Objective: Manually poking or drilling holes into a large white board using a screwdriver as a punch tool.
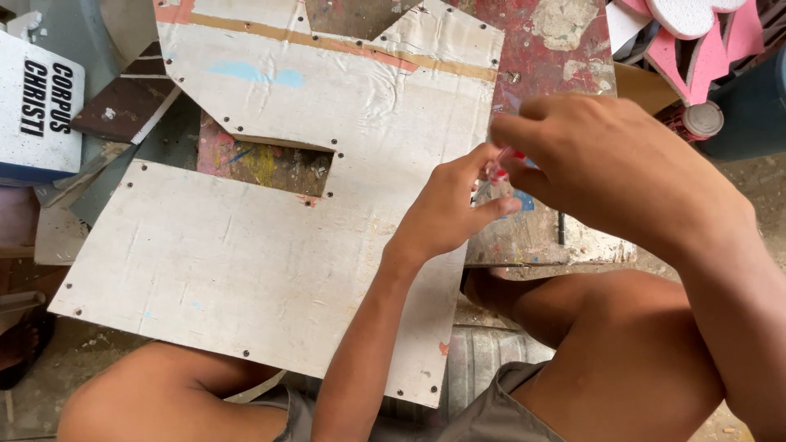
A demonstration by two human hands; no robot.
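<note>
A large white cut-out panel [270,237], shaped like a blocky letter and dotted with small nail heads along its edges, lies across a paint-stained workbench [544,45]. Over its right edge my left hand [446,209] and my right hand [606,164] meet. Between their fingertips they pinch a small red-and-clear object [501,164], mostly hidden by the fingers. My knees show below the panel.
A white block with black lettering [37,106] lies at the far left beside dark wood offcuts [123,102]. Pink and white foam shapes [704,41] and a small round-lidded jar [702,119] sit at the top right. Dusty ground lies below.
</note>
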